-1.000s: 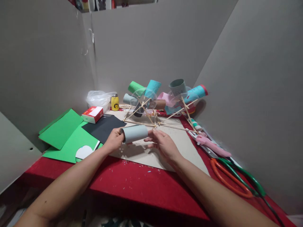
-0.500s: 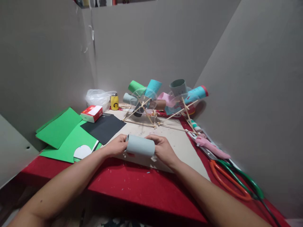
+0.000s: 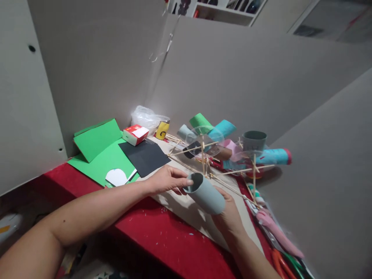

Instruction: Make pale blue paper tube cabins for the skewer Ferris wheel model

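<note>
A light blue-grey paper tube (image 3: 207, 197) is held above the board (image 3: 186, 205), tilted so its open end faces up and left. My left hand (image 3: 167, 180) pinches the rim at that open end, thumb at the edge. Around the tube's lower right end wraps my right hand (image 3: 228, 213), its fingers partly hidden behind the tube. Just beyond stands a frame of wooden sticks (image 3: 202, 155) with a clear plastic disc (image 3: 200, 133) and coloured paper tubes, among them a green tube (image 3: 200, 123) and a blue tube (image 3: 223, 130).
Green sheets (image 3: 97, 141), a black sheet (image 3: 143, 155) and a red and white box (image 3: 136, 134) lie left. A yellow lion-printed container (image 3: 162, 129) stands by a plastic bag (image 3: 145, 118). At right are a pink glue gun (image 3: 279, 232) and scissors (image 3: 280, 263) on the red cloth (image 3: 139, 236).
The view has swung left and tilted. The tube has turned from lying level to slanting, its open end now showing, and my left hand has shifted to its rim.
</note>
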Tool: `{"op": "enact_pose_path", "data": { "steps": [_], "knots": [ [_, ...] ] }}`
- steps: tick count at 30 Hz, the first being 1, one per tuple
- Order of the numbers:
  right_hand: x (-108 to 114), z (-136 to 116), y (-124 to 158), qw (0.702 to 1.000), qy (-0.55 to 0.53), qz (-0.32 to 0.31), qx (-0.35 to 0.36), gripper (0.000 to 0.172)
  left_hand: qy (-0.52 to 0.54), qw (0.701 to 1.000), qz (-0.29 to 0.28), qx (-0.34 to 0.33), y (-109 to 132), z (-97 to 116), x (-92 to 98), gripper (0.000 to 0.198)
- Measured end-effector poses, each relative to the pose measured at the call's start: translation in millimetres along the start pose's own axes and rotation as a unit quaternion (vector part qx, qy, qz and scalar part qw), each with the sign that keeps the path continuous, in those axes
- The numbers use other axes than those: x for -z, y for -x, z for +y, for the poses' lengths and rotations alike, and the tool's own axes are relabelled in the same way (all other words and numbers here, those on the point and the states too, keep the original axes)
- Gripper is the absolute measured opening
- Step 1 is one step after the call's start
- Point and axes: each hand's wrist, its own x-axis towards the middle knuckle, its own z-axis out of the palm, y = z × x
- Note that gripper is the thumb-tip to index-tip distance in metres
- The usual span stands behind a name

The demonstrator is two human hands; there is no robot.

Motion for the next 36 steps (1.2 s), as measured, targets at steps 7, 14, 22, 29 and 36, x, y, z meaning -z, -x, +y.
{"op": "enact_pose_path", "data": {
  "steps": [7, 14, 22, 29, 36],
  "knots": [
    [2.0, 5.2, 0.6, 0.999, 0.007, 0.043, 0.005, 0.024, -0.022, 0.999, -0.001, -0.031, -0.2, -4.3, -5.8, 0.028],
    [-1.6, 7.8, 4.9, 0.999, 0.027, -0.007, -0.017, 0.022, -0.004, 0.999, 0.027, -0.039, -0.1, -3.8, -8.8, 0.022],
    [2.6, 12.6, 5.7, 0.998, 0.045, -0.032, 0.015, 0.012, 0.011, 0.999, 0.027, 0.014, -4.7, -4.9, -3.1, 0.015],
    [-3.8, 12.3, 6.4, 0.997, 0.019, -0.068, -0.017, 0.012, 0.011, 0.999, 0.014, 0.032, -6.2, -10.4, 1.0, 0.019],
    [-12.5, 1.3, 3.3, 0.998, -0.028, -0.054, -0.018, 0.020, 0.003, 0.999, 0.051, 0.018, -5.3, -3.8, 0.7, 0.027]
  ]
}}
